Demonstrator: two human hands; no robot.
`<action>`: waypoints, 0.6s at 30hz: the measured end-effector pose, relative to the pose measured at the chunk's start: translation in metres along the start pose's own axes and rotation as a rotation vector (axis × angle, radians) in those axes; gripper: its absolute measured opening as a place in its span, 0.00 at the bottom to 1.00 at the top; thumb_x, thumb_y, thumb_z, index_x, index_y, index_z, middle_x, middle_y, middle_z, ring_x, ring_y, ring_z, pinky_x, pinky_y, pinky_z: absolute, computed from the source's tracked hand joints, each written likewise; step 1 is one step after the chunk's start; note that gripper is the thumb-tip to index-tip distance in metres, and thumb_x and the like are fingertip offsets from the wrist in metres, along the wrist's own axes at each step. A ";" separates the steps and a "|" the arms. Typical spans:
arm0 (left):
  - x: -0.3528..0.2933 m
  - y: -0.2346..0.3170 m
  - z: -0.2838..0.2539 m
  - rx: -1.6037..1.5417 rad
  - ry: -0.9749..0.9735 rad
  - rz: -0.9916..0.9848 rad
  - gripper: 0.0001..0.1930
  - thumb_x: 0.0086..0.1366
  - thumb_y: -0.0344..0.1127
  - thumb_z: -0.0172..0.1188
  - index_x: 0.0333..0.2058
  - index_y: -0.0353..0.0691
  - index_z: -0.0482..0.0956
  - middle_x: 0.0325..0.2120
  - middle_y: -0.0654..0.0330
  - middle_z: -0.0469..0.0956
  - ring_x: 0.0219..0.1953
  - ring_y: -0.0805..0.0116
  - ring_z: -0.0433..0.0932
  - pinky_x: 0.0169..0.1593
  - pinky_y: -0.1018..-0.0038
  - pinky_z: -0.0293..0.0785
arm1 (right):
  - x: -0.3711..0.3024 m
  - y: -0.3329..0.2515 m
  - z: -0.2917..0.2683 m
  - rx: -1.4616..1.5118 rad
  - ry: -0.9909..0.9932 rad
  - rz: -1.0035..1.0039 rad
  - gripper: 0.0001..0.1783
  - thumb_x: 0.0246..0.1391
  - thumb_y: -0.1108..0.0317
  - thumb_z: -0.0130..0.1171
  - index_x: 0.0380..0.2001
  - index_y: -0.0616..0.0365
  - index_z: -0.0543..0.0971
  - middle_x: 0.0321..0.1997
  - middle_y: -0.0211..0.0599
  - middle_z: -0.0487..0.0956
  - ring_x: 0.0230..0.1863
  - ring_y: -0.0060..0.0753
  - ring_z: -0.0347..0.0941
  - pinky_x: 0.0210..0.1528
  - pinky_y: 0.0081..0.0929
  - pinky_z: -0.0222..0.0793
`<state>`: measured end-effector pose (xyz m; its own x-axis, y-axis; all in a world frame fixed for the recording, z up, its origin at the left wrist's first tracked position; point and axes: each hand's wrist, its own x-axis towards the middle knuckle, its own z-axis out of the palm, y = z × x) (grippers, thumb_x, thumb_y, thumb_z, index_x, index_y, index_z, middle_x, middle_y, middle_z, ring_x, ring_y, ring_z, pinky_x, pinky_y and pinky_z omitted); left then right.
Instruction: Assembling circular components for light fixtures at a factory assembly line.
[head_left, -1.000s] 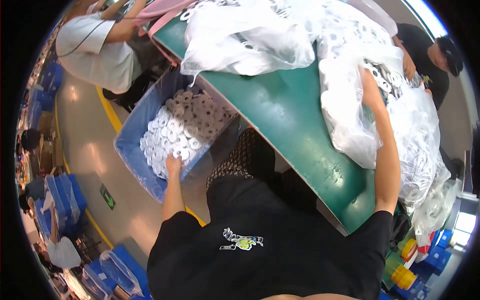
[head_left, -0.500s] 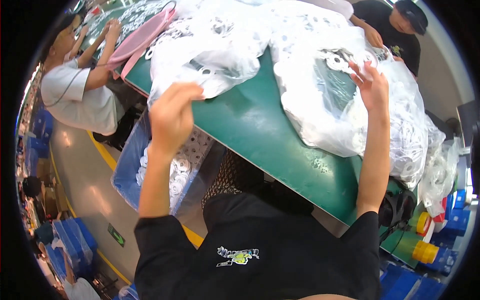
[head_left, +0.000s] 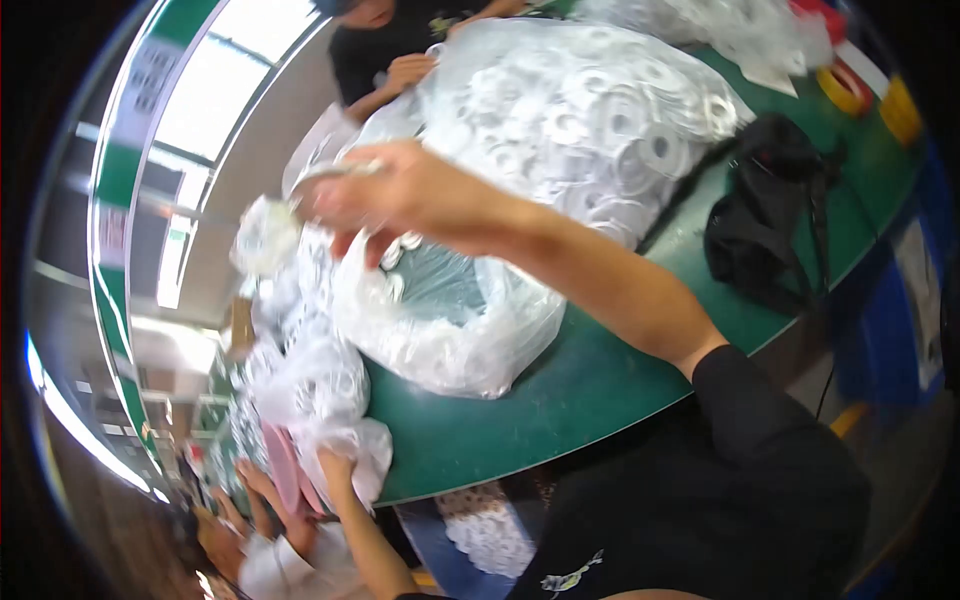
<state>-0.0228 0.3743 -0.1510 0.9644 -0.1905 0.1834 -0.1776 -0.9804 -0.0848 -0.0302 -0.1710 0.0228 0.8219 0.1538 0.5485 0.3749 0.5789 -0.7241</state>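
Observation:
My right hand [head_left: 405, 195] is raised over an open clear plastic bag [head_left: 450, 365] on the green table. Its fingers are closed on a pale white ring [head_left: 335, 172], slightly blurred and seen nearly edge-on. A few white rings show inside the bag's mouth, below the fingers. At the lower left, my left hand [head_left: 337, 466] reaches to a smaller plastic bag [head_left: 370, 450] by the table edge; its fingers are hidden there. Behind my right forearm lies a large clear bag full of white flanged rings [head_left: 600, 120].
A black bag [head_left: 765, 220] lies on the green table [head_left: 440, 435] at right, with yellow tape rolls [head_left: 845, 88] beyond. Across the table, a person's hand [head_left: 410, 72] is near the large bag. Under the edge stands a blue crate [head_left: 430, 545] of white parts. Another worker [head_left: 280, 565] sits lower left.
The view has swung to the right and tilted. My right hand has come across over the open bag and now holds a ring. My left hand is now at the smaller bag.

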 end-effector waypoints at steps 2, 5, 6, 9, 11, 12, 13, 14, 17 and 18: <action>0.030 -0.016 -0.017 -0.076 -0.002 0.084 0.10 0.47 0.33 0.54 0.24 0.29 0.73 0.25 0.42 0.74 0.28 0.46 0.72 0.34 0.62 0.68 | -0.002 -0.011 0.008 -0.083 -0.022 -0.028 0.20 0.51 0.56 0.52 0.35 0.66 0.72 0.32 0.36 0.74 0.29 0.23 0.72 0.23 0.17 0.67; 0.009 0.013 -0.018 0.012 -0.030 0.107 0.10 0.48 0.33 0.54 0.25 0.29 0.73 0.26 0.43 0.74 0.29 0.47 0.72 0.35 0.62 0.68 | -0.007 -0.011 -0.006 -0.128 0.004 -0.024 0.21 0.51 0.55 0.52 0.34 0.66 0.72 0.31 0.36 0.74 0.28 0.22 0.72 0.22 0.17 0.67; 0.010 0.030 -0.022 0.046 -0.033 0.099 0.11 0.48 0.33 0.53 0.25 0.29 0.73 0.27 0.43 0.74 0.29 0.47 0.73 0.36 0.62 0.68 | -0.007 -0.009 -0.005 -0.124 0.013 -0.010 0.22 0.51 0.54 0.52 0.33 0.66 0.72 0.30 0.36 0.74 0.28 0.22 0.72 0.22 0.17 0.67; 0.021 0.059 -0.035 0.137 -0.049 0.071 0.11 0.49 0.33 0.52 0.26 0.29 0.74 0.28 0.44 0.74 0.31 0.48 0.73 0.38 0.62 0.68 | -0.005 -0.007 -0.003 -0.128 0.017 0.014 0.23 0.51 0.52 0.51 0.33 0.66 0.72 0.30 0.36 0.73 0.28 0.23 0.72 0.21 0.17 0.67; 0.024 0.070 -0.049 0.191 -0.089 0.021 0.11 0.49 0.33 0.52 0.26 0.29 0.74 0.29 0.45 0.74 0.32 0.48 0.73 0.39 0.62 0.67 | -0.001 0.000 0.008 -0.131 -0.004 0.014 0.25 0.52 0.48 0.47 0.32 0.66 0.71 0.29 0.35 0.73 0.28 0.23 0.72 0.21 0.17 0.66; 0.021 0.073 -0.052 0.209 -0.102 0.004 0.11 0.50 0.33 0.52 0.27 0.29 0.74 0.29 0.45 0.74 0.32 0.48 0.73 0.39 0.62 0.67 | -0.002 -0.002 0.007 -0.120 -0.006 0.015 0.26 0.52 0.47 0.46 0.31 0.65 0.71 0.29 0.35 0.72 0.28 0.23 0.72 0.21 0.17 0.66; 0.016 0.077 -0.054 0.226 -0.118 -0.012 0.11 0.50 0.33 0.51 0.27 0.29 0.74 0.30 0.45 0.75 0.32 0.49 0.73 0.40 0.62 0.67 | -0.004 -0.004 0.005 -0.110 -0.007 0.019 0.27 0.53 0.46 0.45 0.31 0.65 0.71 0.29 0.34 0.71 0.28 0.23 0.72 0.22 0.17 0.66; 0.012 0.082 -0.055 0.242 -0.136 -0.026 0.11 0.50 0.33 0.51 0.27 0.29 0.75 0.30 0.46 0.75 0.33 0.49 0.73 0.40 0.62 0.67 | -0.005 -0.005 0.002 -0.113 -0.009 0.021 0.27 0.53 0.46 0.45 0.31 0.65 0.71 0.29 0.34 0.71 0.28 0.23 0.72 0.22 0.17 0.66; 0.028 0.090 -0.078 0.305 -0.183 -0.115 0.12 0.51 0.33 0.50 0.28 0.30 0.75 0.32 0.47 0.75 0.34 0.50 0.73 0.42 0.62 0.66 | 0.001 -0.001 0.001 -0.098 -0.059 0.009 0.25 0.53 0.47 0.43 0.29 0.63 0.69 0.28 0.33 0.70 0.28 0.25 0.72 0.24 0.18 0.67; 0.029 0.087 -0.084 0.325 -0.201 -0.140 0.12 0.51 0.34 0.50 0.28 0.30 0.75 0.32 0.47 0.75 0.35 0.50 0.73 0.42 0.62 0.66 | 0.000 -0.001 -0.002 -0.049 -0.038 0.030 0.23 0.54 0.50 0.43 0.29 0.62 0.69 0.28 0.33 0.70 0.28 0.26 0.72 0.24 0.20 0.68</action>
<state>-0.0271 0.2795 -0.0712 0.9997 -0.0112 0.0228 -0.0016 -0.9235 -0.3837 -0.0298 -0.1733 0.0232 0.8166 0.2011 0.5410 0.3717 0.5338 -0.7595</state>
